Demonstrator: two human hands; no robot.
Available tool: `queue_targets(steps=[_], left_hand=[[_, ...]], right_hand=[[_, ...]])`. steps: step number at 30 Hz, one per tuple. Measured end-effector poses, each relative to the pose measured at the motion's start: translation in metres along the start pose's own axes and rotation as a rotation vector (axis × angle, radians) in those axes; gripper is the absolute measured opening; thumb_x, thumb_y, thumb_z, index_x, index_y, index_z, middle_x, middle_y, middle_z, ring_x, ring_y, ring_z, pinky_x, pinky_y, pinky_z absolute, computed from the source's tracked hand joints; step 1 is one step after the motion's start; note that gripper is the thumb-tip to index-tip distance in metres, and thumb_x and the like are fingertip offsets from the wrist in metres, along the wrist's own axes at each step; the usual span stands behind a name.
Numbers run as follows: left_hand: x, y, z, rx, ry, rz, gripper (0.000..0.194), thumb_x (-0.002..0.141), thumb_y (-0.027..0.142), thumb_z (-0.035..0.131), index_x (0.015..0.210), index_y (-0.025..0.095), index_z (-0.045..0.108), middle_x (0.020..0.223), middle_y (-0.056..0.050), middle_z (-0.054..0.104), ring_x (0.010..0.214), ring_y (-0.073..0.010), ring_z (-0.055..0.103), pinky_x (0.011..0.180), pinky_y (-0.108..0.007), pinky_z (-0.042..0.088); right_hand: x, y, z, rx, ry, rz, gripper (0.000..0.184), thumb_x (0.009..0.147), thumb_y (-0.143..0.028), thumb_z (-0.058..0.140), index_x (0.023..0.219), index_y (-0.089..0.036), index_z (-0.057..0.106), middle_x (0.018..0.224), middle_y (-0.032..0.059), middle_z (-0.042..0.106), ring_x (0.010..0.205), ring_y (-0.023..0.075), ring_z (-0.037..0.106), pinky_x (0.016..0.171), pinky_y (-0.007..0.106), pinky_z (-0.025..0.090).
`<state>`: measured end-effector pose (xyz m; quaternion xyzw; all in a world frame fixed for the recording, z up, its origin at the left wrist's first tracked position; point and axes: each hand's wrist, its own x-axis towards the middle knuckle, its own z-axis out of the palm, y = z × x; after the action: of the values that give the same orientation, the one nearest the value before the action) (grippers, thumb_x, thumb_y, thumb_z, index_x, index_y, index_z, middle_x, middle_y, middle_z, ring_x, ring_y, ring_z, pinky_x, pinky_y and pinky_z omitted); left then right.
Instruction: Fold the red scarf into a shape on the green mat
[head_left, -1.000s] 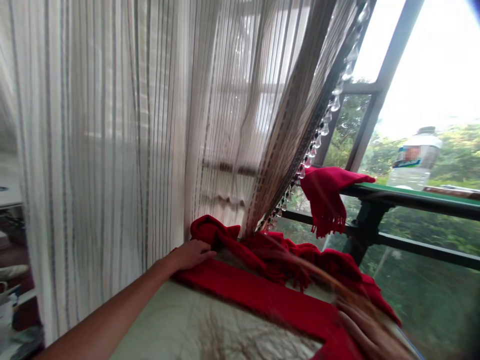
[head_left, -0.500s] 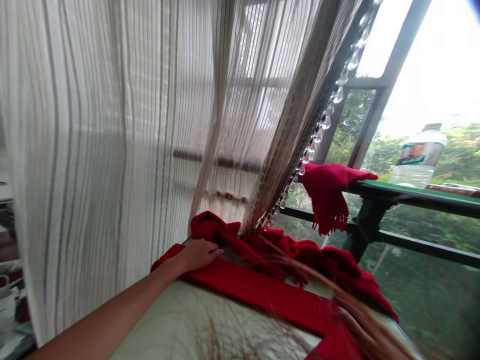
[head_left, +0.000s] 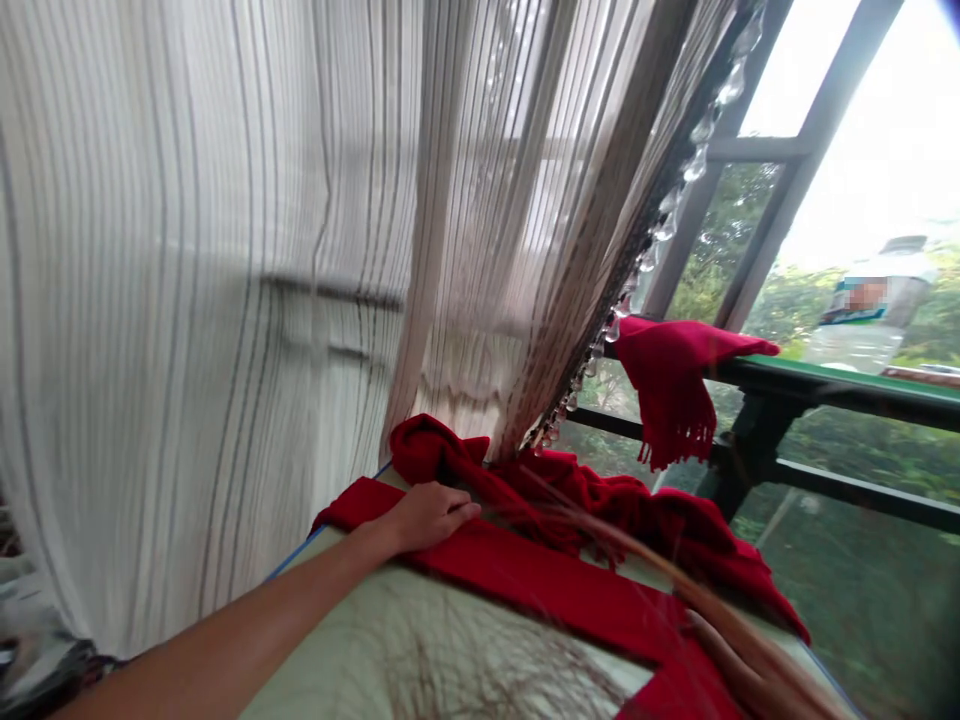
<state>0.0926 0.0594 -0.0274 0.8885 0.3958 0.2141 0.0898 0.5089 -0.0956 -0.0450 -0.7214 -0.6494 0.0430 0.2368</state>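
A red scarf [head_left: 540, 585] is folded into a long flat strip across the pale table [head_left: 337, 640], and its near right end turns back toward me at an angle. My left hand [head_left: 431, 515] lies on the strip near its far left end, the fingers bent and closed on the cloth. At the turned corner, my right hand [head_left: 731, 660] presses on the scarf with its fingers closed against the fabric. Loose strands of hair cross the view and partly cover this hand. Behind the strip, more red fringed cloth [head_left: 622, 505] lies in a crumpled heap.
A striped sheer curtain [head_left: 187, 250] with a beaded edge [head_left: 667, 215] hangs along the left and back of the table. On the right, a dark green railing [head_left: 832, 385] carries a draped red fringed cloth [head_left: 671, 385] and a clear plastic bottle [head_left: 862, 330].
My left hand has slid slightly right along the strip, its fingers more curled now. My right hand stays at the corner. The curtain has shifted and the view has turned a little left.
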Motion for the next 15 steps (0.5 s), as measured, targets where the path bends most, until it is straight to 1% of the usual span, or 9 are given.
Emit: queue_targets(steps=[1, 2, 5, 8, 10, 12, 15], left_hand=[[0.000, 0.000, 0.001, 0.003, -0.002, 0.008, 0.049, 0.103, 0.053, 0.038, 0.077, 0.020, 0.064, 0.075, -0.003, 0.070, 0.072, -0.0197, 0.066, 0.062, -0.027, 0.036], [0.000, 0.000, 0.002, 0.010, -0.004, 0.012, 0.049, 0.103, 0.052, 0.039, 0.078, 0.020, 0.065, 0.076, -0.004, 0.070, 0.072, -0.0202, 0.066, 0.062, -0.027, 0.037], [0.001, -0.002, 0.004, 0.043, -0.001, 0.005, 0.047, 0.103, 0.051, 0.040, 0.078, 0.020, 0.066, 0.082, -0.007, 0.072, 0.078, -0.0239, 0.068, 0.065, -0.029, 0.038], [-0.002, -0.007, 0.004, 0.065, 0.009, -0.014, 0.043, 0.103, 0.049, 0.042, 0.081, 0.020, 0.066, 0.089, -0.009, 0.073, 0.084, -0.0270, 0.068, 0.068, -0.031, 0.041], [-0.005, -0.009, 0.003, 0.061, 0.014, -0.022, 0.038, 0.103, 0.046, 0.042, 0.088, 0.020, 0.066, 0.091, -0.009, 0.073, 0.084, -0.0271, 0.068, 0.069, -0.031, 0.042], [-0.010, -0.010, 0.001, 0.045, 0.017, -0.021, 0.033, 0.104, 0.043, 0.041, 0.098, 0.021, 0.065, 0.094, -0.007, 0.073, 0.085, -0.0256, 0.067, 0.071, -0.031, 0.043], [-0.015, -0.010, -0.003, 0.018, 0.011, 0.023, 0.029, 0.104, 0.038, 0.041, 0.108, 0.021, 0.064, 0.104, -0.007, 0.070, 0.095, -0.0241, 0.065, 0.083, -0.032, 0.045]], right_hand=[[0.001, 0.003, 0.000, 0.027, -0.039, 0.017, 0.072, 0.078, -0.064, 0.038, 0.127, -0.021, 0.071, 0.135, -0.0001, 0.061, 0.130, 0.0269, 0.056, 0.112, 0.035, 0.038], [0.002, 0.005, 0.001, 0.039, -0.049, 0.034, 0.074, 0.077, -0.065, 0.040, 0.128, -0.022, 0.071, 0.136, 0.0001, 0.060, 0.131, 0.0272, 0.054, 0.113, 0.035, 0.035], [0.004, 0.010, 0.003, 0.060, -0.048, 0.032, 0.076, 0.075, -0.067, 0.044, 0.130, -0.022, 0.069, 0.138, 0.0017, 0.060, 0.134, 0.0268, 0.051, 0.114, 0.033, 0.031], [0.005, 0.013, 0.005, 0.074, -0.039, 0.013, 0.079, 0.075, -0.067, 0.043, 0.132, -0.017, 0.068, 0.140, 0.0059, 0.058, 0.136, 0.0271, 0.049, 0.116, 0.035, 0.029], [0.005, 0.015, 0.006, 0.076, -0.034, 0.010, 0.080, 0.074, -0.066, 0.043, 0.129, -0.015, 0.070, 0.140, 0.0081, 0.058, 0.135, 0.0281, 0.051, 0.115, 0.036, 0.029], [0.004, 0.016, 0.007, 0.074, -0.026, -0.001, 0.077, 0.074, -0.065, 0.043, 0.125, -0.015, 0.072, 0.138, 0.0088, 0.059, 0.133, 0.0291, 0.052, 0.115, 0.037, 0.032], [0.002, 0.016, 0.008, 0.044, -0.016, -0.026, 0.072, 0.078, -0.063, 0.042, 0.124, -0.018, 0.073, 0.138, 0.0070, 0.059, 0.132, 0.0281, 0.053, 0.114, 0.038, 0.035]])
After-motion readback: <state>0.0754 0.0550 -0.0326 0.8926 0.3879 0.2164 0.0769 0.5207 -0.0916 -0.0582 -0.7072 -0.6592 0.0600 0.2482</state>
